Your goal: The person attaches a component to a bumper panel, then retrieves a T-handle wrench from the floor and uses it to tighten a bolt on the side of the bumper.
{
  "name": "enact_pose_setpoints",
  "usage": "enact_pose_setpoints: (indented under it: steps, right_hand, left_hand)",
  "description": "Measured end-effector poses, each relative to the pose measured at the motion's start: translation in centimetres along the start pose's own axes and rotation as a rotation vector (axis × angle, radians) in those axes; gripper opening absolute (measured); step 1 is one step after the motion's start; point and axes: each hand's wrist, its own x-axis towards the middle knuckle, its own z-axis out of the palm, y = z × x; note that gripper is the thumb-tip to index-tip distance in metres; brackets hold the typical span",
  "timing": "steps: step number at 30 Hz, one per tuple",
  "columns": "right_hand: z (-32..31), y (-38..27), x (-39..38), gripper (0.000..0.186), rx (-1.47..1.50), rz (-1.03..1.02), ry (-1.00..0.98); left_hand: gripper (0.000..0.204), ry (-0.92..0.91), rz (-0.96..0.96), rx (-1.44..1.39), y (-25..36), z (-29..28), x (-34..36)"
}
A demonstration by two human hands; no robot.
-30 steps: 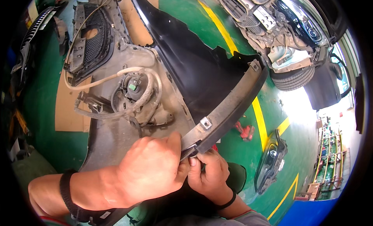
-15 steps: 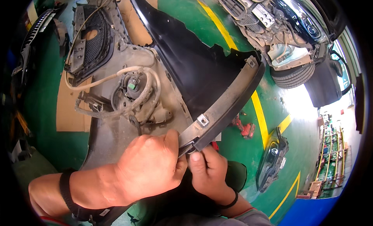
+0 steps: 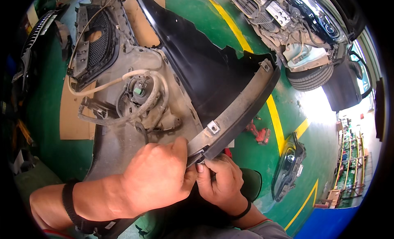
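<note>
1. Through the head camera I see the strip (image 3: 237,104), long and curved, dusty grey inside and black outside, running along the near right edge of the fender (image 3: 205,70).
2. The fender is smooth, black and softly shiny, with a notched far edge.
3. Below the fender's lower corner, I see my left hand (image 3: 152,180) curled into a fist at the strip's near end.
4. Also below the fender, my right hand (image 3: 221,181) has thumb and fingers bent together at the strip's underside; I cannot tell exactly what they pinch.
5. Beside the fender's lower corner, a squarish metal clip (image 3: 213,127) sits on the strip.
6. Left of the fender, a tan hose (image 3: 100,90) loops over a dusty grey panel (image 3: 117,150).
7. Right of the fender, a glossy headlamp (image 3: 289,169) lies on green floor (image 3: 292,120).
</note>
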Motion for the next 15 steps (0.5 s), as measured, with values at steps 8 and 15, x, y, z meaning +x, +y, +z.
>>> enact_pose_setpoints:
  steps: [8, 15]
  right_hand:
    - [-0.6, -2.1, -0.2, 0.02, 1.424, 1.072, -0.042]
    - [0.2, 0.0, -0.1, 0.023, 0.093, 0.064, -0.02]
  left_hand:
    - [0.023, -0.006, -0.005, 0.034, -0.1, -0.1, -0.4]
    - [0.023, 0.001, -0.001, 0.023, 0.1, -0.1, -0.4]
